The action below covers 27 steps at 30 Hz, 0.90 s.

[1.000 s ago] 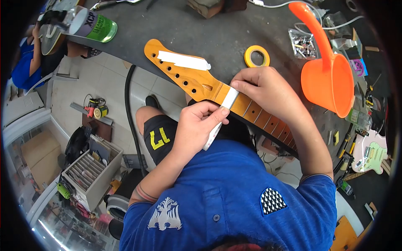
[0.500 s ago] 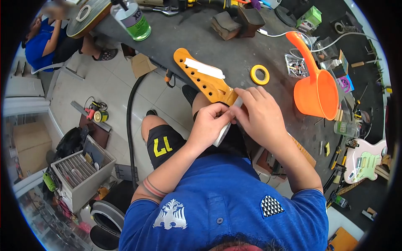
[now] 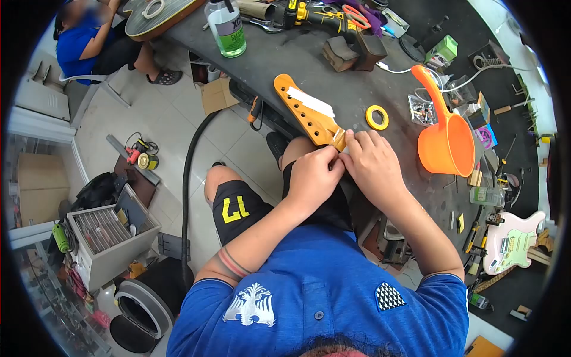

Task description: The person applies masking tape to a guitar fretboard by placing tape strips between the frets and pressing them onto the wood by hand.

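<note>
A guitar neck [image 3: 318, 132] lies at the table edge, its amber headstock pointing away from me, with a row of tuner holes and a white strip of tape [image 3: 310, 102] on its face. At the nut end my left hand [image 3: 314, 178] is closed, thumb and forefinger pinching by a small pale strip [image 3: 345, 150] that looks like tape. My right hand [image 3: 375, 165] grips the neck at the same spot, fingertips on the wood near the nut. Much of the strip and the rest of the neck are hidden by my hands and right forearm.
Beyond the neck sit a yellow tape roll [image 3: 376, 118] and an orange dipper [image 3: 446, 140]. Dark blocks [image 3: 351, 53], a green-labelled bottle [image 3: 226, 33] and a pink guitar body [image 3: 514, 244] are also on the dark table [image 3: 267, 65]. Another person [image 3: 83, 47] sits at the far left.
The pale strip that hung below my left hand is now mostly out of sight. My hands have drawn closer together at the nut. The whole view has shifted slightly.
</note>
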### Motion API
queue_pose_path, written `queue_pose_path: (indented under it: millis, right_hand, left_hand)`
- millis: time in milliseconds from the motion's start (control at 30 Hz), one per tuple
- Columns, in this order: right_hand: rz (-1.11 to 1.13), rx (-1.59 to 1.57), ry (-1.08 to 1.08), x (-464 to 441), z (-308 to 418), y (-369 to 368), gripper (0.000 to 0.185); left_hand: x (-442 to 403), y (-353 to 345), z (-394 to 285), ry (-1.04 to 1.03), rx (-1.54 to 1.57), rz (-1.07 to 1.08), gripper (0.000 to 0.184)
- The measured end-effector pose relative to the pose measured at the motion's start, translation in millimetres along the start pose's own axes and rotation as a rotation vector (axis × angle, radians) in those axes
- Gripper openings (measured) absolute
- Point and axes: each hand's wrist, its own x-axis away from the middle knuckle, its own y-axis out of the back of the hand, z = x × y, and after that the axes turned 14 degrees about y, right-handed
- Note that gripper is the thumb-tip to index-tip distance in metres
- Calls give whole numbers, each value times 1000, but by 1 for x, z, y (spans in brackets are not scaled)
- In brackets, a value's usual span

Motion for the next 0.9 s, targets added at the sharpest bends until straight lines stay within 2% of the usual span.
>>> queue_pose_path:
  millis: [67, 167, 200, 300, 333, 433, 467, 500, 567, 600, 667, 767, 900]
  right_hand:
    - [13, 29, 22, -1, 1, -3, 54]
    - [-4, 71, 39, -1, -1, -8, 52]
    - [-20, 77, 37, -2, 1, -9, 52]
    - [71, 55, -8, -8, 2, -7, 53]
    - [63, 33, -17, -10, 1, -9, 54]
    - [-6, -15, -39, -10, 1, -6, 59]
    - [-68, -18, -42, -10, 3, 3, 60]
    - [-125, -23, -48, -11, 6, 17, 61]
    - [-159, -341, -163, -9, 14, 40, 61]
    - [-119, -680, -292, -4, 20, 48, 59]
    - [-43, -1276, -496, 9, 27, 45, 52]
    - [-42, -1555, -634, 15, 36, 29, 36]
    - [-21, -1703, -650, 15, 16, 26, 24]
  left_hand:
    - [0, -2, -2, -195, -206, -136, 19]
    - [8, 8, 1, -103, -304, -95, 17]
    - [10, 12, 11, -118, -264, -104, 18]
    - [16, 28, 36, 172, 57, 82, 21]
    - [15, 35, 51, 225, 290, 197, 17]
    - [21, 44, 55, 218, 440, 288, 13]
    - [23, 50, 51, 211, 455, 351, 18]
    - [24, 58, 42, 79, 355, 307, 20]
    - [28, 69, 21, -171, 154, 233, 23]
    - [29, 67, 20, -90, 254, 326, 34]
    - [28, 74, -1, -220, 104, 335, 40]
    - [22, 77, -18, -342, -29, 364, 51]
    - [14, 75, -27, -392, -122, 368, 57]
